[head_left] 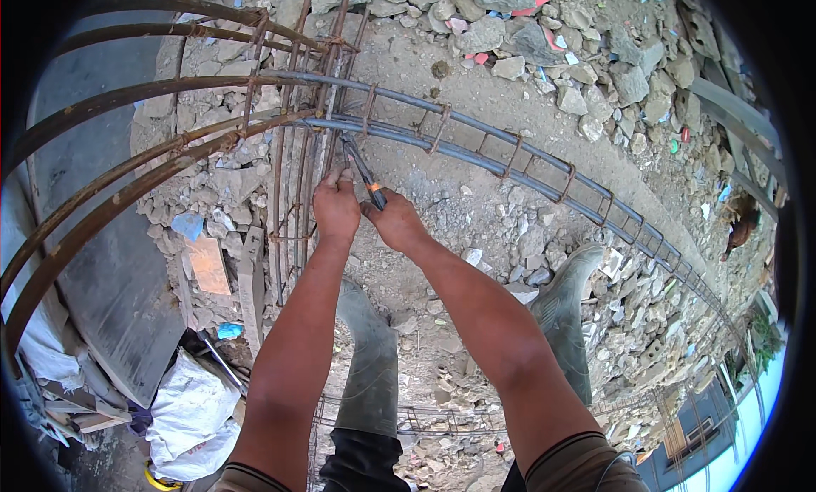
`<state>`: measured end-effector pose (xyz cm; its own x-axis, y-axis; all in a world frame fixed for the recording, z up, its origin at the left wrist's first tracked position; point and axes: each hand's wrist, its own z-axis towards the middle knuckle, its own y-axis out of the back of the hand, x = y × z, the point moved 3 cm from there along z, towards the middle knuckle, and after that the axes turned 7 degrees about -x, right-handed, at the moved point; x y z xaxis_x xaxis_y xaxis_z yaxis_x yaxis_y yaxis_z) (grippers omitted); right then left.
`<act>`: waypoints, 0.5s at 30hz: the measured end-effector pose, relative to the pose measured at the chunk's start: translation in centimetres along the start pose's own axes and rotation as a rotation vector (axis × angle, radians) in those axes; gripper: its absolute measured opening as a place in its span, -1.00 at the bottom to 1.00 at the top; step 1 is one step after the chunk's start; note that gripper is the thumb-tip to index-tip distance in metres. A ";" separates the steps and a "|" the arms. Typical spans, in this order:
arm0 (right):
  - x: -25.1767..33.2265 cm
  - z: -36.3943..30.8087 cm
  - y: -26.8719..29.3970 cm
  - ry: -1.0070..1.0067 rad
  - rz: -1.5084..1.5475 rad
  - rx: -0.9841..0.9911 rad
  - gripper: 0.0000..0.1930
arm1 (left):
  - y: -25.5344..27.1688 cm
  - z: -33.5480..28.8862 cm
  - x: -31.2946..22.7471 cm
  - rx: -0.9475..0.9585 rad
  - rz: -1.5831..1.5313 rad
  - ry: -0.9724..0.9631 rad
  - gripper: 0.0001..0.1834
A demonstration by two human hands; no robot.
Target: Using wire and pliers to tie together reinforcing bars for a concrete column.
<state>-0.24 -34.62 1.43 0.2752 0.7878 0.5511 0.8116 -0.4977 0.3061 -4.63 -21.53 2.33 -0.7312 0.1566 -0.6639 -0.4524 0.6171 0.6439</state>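
My right hand (396, 222) is closed around the handles of a pair of pincers (360, 162) with dark jaws and orange-marked grips. Their jaws point up to a joint where several steel bars cross. Just left of the pincers is my left hand (337, 206), fingers curled together beside the upright bars; what they hold is hidden. From the joint a rebar cage (476, 158), bound with rusty stirrups, runs off to the right. Rusty upright bars (293, 182) stand by my left hand, and thick rusty bars (127, 88) curve off to the left.
Broken stone and rubble (586, 59) lie at the upper right and around my rubber boots (367, 364). A grey slab (110, 237) is on the left, with a white sack (194, 415) below it. Another rebar cage (459, 422) crosses behind my legs.
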 end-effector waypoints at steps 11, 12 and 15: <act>0.9 -0.1 1.4 0.079 0.205 0.020 -0.36 | 0.1 -0.1 0.0 -0.052 -0.163 0.087 -0.71; 1.4 -0.1 1.1 -0.047 0.235 0.150 -0.30 | 0.6 -0.1 0.0 -0.057 -0.151 0.087 -0.71; 0.3 0.6 1.9 -0.074 0.270 0.159 -0.29 | -0.3 -0.3 -0.7 -0.016 -0.161 0.115 -0.71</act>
<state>1.67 -35.14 1.71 0.5231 0.6623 0.5364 0.7731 -0.6337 0.0285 -4.16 -22.02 2.73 -0.7020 -0.0329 -0.7114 -0.5756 0.6146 0.5395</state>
